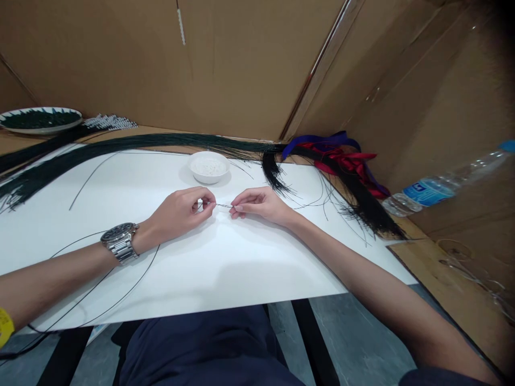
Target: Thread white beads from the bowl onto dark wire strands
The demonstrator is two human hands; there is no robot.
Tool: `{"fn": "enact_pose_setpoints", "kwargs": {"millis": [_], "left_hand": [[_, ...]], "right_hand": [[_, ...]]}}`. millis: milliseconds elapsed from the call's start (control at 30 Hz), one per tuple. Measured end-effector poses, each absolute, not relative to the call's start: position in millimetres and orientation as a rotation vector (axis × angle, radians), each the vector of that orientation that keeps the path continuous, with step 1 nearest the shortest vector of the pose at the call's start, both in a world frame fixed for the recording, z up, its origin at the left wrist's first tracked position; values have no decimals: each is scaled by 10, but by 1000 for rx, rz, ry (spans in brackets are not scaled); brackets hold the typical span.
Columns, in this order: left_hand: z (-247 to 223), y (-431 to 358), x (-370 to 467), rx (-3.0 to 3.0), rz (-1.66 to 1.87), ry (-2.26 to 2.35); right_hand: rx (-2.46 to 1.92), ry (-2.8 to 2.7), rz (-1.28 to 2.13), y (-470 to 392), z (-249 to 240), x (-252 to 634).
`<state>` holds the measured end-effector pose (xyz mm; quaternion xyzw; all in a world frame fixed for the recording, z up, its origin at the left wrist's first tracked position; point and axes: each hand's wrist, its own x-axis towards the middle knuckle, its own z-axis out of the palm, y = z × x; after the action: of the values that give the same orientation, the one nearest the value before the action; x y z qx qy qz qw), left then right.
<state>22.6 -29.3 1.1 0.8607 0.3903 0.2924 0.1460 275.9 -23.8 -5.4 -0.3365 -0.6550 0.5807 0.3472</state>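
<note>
Over the white board point(249, 262), my left hand point(187, 212), with a metal watch point(120, 241) on its wrist, pinches a thin dark cord point(223, 205). My right hand point(261, 205) pinches the same cord a short way to the right, so a small span runs between the fingertips. Loops of dark cord also trail under my left forearm to the lower left. Just beyond my hands stands a white bowl point(209, 167) holding small white bits, too small to make out.
A long dark bundle of strands point(161, 140) crosses the back. A plate point(40, 128) with dark green material sits far left. Red ribbon point(341, 158), blue ribbon point(317, 140) and a plastic bottle point(426, 192) are at the right. Cardboard walls point(241, 64) rise behind.
</note>
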Motion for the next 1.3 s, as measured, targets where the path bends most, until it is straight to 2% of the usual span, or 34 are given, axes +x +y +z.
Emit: {"fn": "enact_pose_setpoints", "kwargs": {"millis": [367,700,1300], "left_hand": [[-6,-279,221,2502,854,1106],[19,-301,235,2515,862,1093],[33,-300,232,2426,934,1146]], "right_hand": [[-891,-1717,1463,-264,-30,2739],[-997,-1670,1264,-353,-31,2635],[-1041,-1581,1215,-456,-9,2501]]}}
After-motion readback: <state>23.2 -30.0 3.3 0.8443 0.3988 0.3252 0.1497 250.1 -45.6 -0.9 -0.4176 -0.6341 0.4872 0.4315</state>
